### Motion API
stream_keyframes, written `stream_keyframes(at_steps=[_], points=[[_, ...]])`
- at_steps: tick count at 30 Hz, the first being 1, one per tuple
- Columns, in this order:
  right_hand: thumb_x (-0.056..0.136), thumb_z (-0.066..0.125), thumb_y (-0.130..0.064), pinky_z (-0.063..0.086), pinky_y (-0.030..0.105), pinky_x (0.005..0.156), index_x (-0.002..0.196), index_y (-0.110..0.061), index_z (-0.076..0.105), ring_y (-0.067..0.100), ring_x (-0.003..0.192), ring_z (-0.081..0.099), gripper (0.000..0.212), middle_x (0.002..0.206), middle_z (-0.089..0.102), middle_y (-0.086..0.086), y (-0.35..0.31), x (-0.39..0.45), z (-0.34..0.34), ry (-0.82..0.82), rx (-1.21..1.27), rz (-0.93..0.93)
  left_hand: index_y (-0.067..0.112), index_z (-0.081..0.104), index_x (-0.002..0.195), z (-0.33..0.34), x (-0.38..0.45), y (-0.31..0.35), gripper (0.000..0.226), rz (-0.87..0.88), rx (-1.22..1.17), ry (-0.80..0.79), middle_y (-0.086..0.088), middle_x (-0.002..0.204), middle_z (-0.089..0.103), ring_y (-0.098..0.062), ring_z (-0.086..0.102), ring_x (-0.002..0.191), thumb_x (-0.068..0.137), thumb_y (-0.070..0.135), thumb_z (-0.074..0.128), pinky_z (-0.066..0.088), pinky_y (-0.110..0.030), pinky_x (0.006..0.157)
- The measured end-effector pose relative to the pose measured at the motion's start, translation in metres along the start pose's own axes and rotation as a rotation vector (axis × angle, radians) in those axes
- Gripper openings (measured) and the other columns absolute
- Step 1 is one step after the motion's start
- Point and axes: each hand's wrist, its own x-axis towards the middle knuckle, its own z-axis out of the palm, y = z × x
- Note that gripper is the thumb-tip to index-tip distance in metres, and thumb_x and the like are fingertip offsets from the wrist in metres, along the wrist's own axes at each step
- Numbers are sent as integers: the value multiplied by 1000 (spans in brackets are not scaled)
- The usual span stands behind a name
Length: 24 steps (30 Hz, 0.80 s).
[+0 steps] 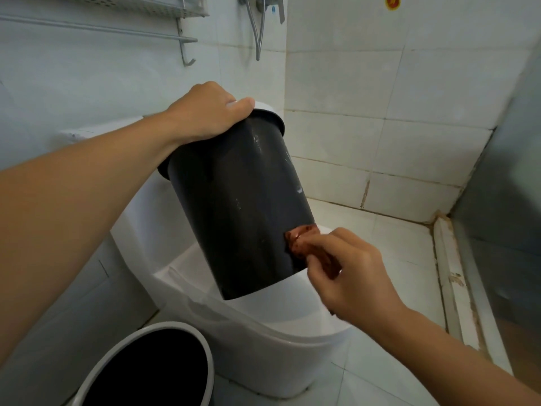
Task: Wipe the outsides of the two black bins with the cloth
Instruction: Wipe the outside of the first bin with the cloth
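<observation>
Here we hold one black bin (pixel 240 197) in the air above the toilet (pixel 263 323), tilted, with its rim up and away toward the tank and its base down and toward us, just over the closed lid. Our left hand (pixel 205 112) grips the rim at the far, upper end, fingers curled over the edge and out of sight. Our right hand (pixel 351 271) pinches a bunched brown cloth (pixel 301 238) between thumb and fingers and presses it against the bin wall near the base, on the right flank. The long axis of the bin runs from upper left, by the tank, to lower right, over the lid, so the unwiped wall lies up and to the left of the cloth. We judge that the next stroke should travel along that axis toward the rim, while the left hand turns the bin to present fresh wall. The right hand is the nearer one to the base; the left controls rotation. A second bin (pixel 146 367), with a pale rim and dark interior, stands on the floor in front of the toilet, to its left, untouched by either hand.
</observation>
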Motion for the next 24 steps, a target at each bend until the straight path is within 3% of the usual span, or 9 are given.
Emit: stream_keyframes(at_steps=[3,7,13,19,21,24], points=[[90,73,-22,52,14,74,111,-27,74,5,82,57,22,96,62,-13,-11,-8,4,-135,9,-126,14,35,58,1,-1,0,60,12,5,8,-3,57,38,-20,37,53,90,65,41,30,-33,54],[92,72,-20,56,22,77,112,-27,75,7,83,59,21,96,66,-9,-2,5,-1,18,-33,90,13,34,60,-1,-2,-1,60,-6,23,-5,-5,60,38,-21,37,56,91,63,41,31,-34,54],[89,75,-19,51,16,68,109,-23,75,7,79,55,20,92,63,-8,-23,-7,12,-98,-56,-172,13,36,59,0,-3,3,60,9,24,-5,-5,60,39,-20,38,55,93,62,41,31,-34,55],[96,67,-18,47,28,67,116,-17,76,19,85,51,22,93,58,3,-29,48,10,29,-138,-149,15,35,59,1,0,14,59,29,47,-13,-4,61,41,-22,38,56,93,62,41,31,-34,55],[97,65,-19,47,29,68,113,-22,76,18,87,49,19,95,56,2,-29,50,6,-58,-155,-206,15,36,59,1,1,14,59,28,42,-20,-4,61,42,-22,39,56,93,62,41,32,-34,56],[95,58,-25,43,19,67,104,-36,72,5,80,45,20,90,50,-11,-27,28,-1,-335,-133,-298,15,35,59,1,3,10,58,12,38,-27,-3,61,40,-20,38,55,93,63,41,31,-33,55]])
